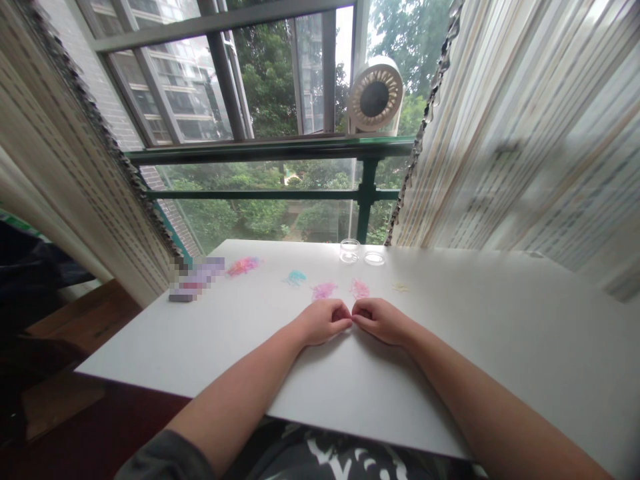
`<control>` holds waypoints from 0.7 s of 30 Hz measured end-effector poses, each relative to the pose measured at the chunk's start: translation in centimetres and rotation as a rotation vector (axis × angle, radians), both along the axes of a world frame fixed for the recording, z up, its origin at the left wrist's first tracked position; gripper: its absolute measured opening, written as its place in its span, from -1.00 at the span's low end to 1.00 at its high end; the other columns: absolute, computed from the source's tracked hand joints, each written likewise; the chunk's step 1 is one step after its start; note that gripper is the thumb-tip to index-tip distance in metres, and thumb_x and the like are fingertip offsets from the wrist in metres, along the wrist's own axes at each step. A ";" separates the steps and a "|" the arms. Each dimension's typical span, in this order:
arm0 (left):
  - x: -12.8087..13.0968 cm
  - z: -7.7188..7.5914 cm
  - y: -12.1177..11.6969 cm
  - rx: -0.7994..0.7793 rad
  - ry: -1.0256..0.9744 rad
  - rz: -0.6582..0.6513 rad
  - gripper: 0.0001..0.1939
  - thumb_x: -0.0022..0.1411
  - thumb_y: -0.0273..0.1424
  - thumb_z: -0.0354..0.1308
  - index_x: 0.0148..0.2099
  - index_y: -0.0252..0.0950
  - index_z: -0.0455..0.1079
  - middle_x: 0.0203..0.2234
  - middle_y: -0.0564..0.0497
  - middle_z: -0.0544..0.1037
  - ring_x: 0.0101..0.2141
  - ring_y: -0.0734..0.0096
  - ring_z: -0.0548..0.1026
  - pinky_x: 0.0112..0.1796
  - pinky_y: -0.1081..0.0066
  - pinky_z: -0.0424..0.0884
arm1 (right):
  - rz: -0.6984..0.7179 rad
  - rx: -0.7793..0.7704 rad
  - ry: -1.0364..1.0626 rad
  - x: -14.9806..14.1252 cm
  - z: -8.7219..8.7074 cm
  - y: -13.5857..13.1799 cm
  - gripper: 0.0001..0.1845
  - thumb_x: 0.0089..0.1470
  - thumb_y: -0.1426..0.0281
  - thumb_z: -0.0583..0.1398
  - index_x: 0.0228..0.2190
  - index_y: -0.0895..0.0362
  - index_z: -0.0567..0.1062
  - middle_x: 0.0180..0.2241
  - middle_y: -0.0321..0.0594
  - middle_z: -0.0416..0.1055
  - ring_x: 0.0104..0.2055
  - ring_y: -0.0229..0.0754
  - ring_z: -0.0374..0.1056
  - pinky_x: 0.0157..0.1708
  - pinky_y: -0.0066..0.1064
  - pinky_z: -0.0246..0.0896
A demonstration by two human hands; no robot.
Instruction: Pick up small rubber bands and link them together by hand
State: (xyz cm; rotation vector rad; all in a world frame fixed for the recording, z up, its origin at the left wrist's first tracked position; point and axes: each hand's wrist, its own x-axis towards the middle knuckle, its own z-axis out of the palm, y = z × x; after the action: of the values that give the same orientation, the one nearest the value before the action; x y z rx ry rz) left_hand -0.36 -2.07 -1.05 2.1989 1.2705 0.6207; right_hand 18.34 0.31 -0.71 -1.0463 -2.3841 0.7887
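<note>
My left hand (327,321) and my right hand (380,320) meet over the white table, fingertips pinched together and touching. Whatever sits between them is too small to make out. Just beyond my left hand lies a pile of purple-pink small strands (325,290), possibly little rubber bands. A pink pile (359,288) is just past my right hand. Farther left are a blue pile (296,277) and a larger mixed-colour pile (244,266). To the right, a few pale yellow strands (400,287) lie loose.
A clear round container (349,251) stands at the table's back edge, beside a clear lid (374,258). A blurred purple box (197,280) lies at the left edge. Behind the white table (500,320) are a green railing (270,151), a round fan (376,97) and curtains (500,133).
</note>
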 end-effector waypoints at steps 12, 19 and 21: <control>0.1 0.4 -0.2 0.029 0.045 0.020 -0.79 0.11 -0.28 0.03 -0.32 -0.30 0.38 -0.50 0.04 0.45 -0.48 0.49 0.34 -0.45 0.51 0.22 | -0.004 -0.002 -0.012 0.0 0.0 0.1 -0.85 -0.04 0.40 0.09 -0.52 0.19 0.42 -0.62 -0.34 0.28 -0.57 -0.35 0.11 -0.56 -0.51 -0.06; 0.1 0.3 -0.2 0.020 0.038 0.014 -0.80 0.11 -0.28 0.03 -0.32 -0.30 0.38 -0.50 0.05 0.45 -0.49 0.49 0.34 -0.46 0.51 0.22 | -0.014 -0.014 -0.020 0.0 0.0 0.0 -0.85 -0.04 0.38 0.09 -0.51 0.19 0.42 -0.62 -0.34 0.28 -0.57 -0.34 0.11 -0.56 -0.52 -0.06; 0.1 0.3 -0.2 0.016 0.034 0.011 -0.80 0.10 -0.28 0.04 -0.32 -0.30 0.38 -0.50 0.05 0.46 -0.49 0.49 0.34 -0.46 0.51 0.22 | -0.011 -0.014 -0.021 0.0 0.0 0.0 -0.85 -0.05 0.39 0.10 -0.52 0.19 0.42 -0.62 -0.34 0.28 -0.57 -0.35 0.11 -0.56 -0.52 -0.06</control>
State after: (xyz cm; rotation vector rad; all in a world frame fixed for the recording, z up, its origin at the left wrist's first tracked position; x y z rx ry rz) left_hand -0.25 -2.24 -0.77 2.2258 1.2993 0.6025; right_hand 18.34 0.33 -0.71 -1.0781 -2.3914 0.7951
